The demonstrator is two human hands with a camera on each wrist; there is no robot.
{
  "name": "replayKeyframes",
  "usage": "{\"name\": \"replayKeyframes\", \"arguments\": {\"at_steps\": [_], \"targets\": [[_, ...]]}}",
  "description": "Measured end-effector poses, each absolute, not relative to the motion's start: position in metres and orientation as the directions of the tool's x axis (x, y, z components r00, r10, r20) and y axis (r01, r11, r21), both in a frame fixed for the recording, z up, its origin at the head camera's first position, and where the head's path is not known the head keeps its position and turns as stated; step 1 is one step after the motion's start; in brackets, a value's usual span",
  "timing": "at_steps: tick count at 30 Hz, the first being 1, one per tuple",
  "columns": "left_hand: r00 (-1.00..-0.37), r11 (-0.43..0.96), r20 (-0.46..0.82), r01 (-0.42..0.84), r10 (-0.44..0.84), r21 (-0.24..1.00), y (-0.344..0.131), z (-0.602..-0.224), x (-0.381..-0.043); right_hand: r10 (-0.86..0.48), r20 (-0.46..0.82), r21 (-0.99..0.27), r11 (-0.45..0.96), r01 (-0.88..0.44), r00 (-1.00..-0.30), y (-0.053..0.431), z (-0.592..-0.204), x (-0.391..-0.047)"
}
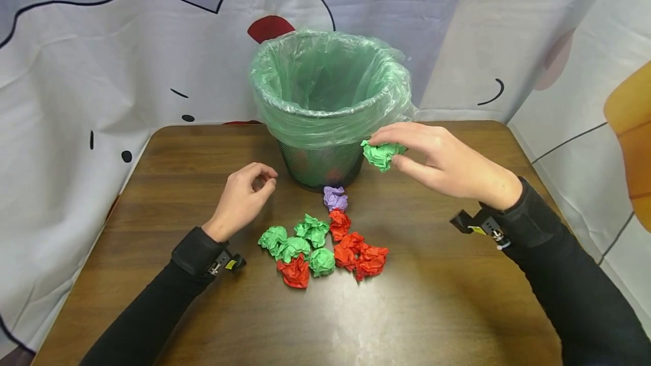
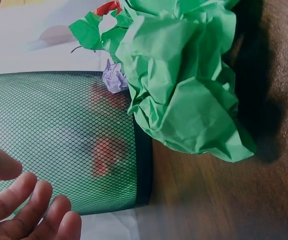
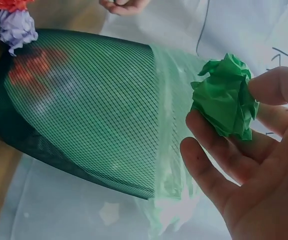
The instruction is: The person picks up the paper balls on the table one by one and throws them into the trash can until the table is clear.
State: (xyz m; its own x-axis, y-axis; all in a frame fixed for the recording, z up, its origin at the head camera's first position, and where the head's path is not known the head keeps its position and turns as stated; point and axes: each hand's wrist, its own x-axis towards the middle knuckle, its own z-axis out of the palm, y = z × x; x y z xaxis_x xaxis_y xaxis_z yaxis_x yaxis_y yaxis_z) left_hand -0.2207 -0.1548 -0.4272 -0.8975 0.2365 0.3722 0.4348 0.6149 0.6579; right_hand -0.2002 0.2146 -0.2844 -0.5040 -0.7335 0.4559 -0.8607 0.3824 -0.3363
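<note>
Between its thumb and fingers, my right hand (image 1: 437, 157) pinches a crumpled green paper ball (image 1: 381, 155), held in front of the right side of a mesh wastebasket (image 1: 320, 162) and just below its rim. The same green ball (image 3: 225, 97) shows close up in the right wrist view. A translucent green bag (image 1: 325, 129) lines the basket and folds over its rim. My left hand (image 1: 241, 199) hovers left of the basket, fingers loosely curled, holding nothing. Several green balls (image 1: 293, 248), several red balls (image 1: 371, 261) and one purple ball (image 1: 335, 199) lie before the basket.
The wooden table (image 1: 213, 321) carries the basket near its back edge. A printed cloth (image 1: 127, 61) hangs behind the table, and another stretch of cloth runs along the right. Through the mesh, blurred red and purplish shapes (image 3: 36, 67) appear low inside the basket.
</note>
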Motion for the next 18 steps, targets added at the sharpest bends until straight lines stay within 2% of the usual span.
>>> {"name": "replayKeyframes", "arguments": {"at_steps": [10,18], "targets": [[-0.899,0.615,0.369,0.432,0.236,0.660,-0.156,-0.428,-0.221,-0.650,0.595,-0.258,0.401,-0.879,-0.472,0.214,-0.263,-0.210],[-0.901,0.610,0.366,0.428,0.233,0.666,-0.155,-0.428,-0.219,-0.620,0.625,-0.211,0.451,-0.868,-0.474,0.211,-0.250,-0.228]]}}
